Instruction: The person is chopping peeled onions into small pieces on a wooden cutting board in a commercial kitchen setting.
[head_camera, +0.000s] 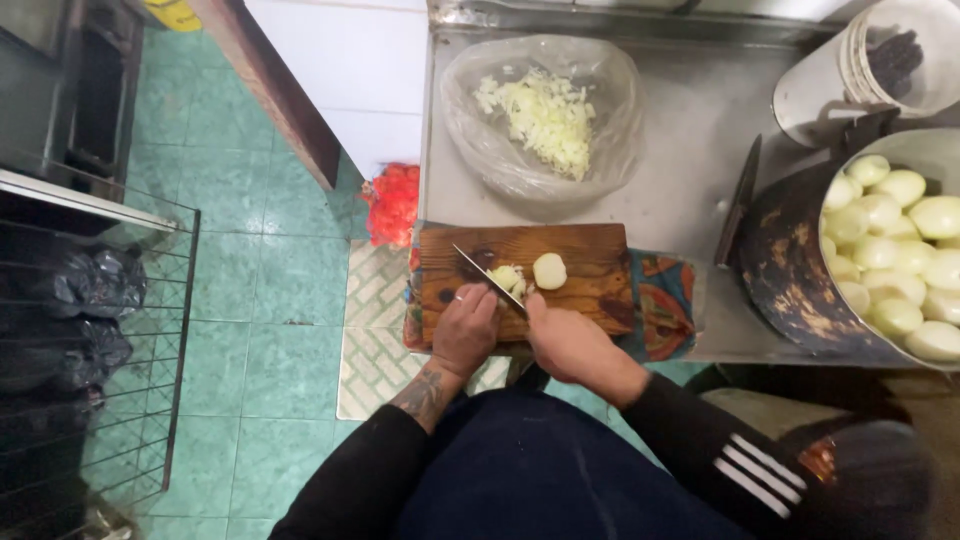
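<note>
A wooden cutting board (585, 250) lies on a patterned cloth (665, 305) at the front of a steel counter (690, 130). On the board are a peeled onion half (549, 270) and a small heap of chopped onion (506, 277). My right hand (570, 340) grips the handle of a knife (488, 277), whose blade slants up and to the left beside the chopped pieces. My left hand (466, 325), with a ring on one finger, rests on the board with its fingers curled just left of the blade.
A clear plastic bag (600, 160) holding chopped onion sits behind the board. A large dark pot (785, 270) full of peeled onions stands at the right, a second knife (738, 200) leaning beside it. A white bucket (815, 95) is at the back right, a red mesh bag (392, 205) on the green floor.
</note>
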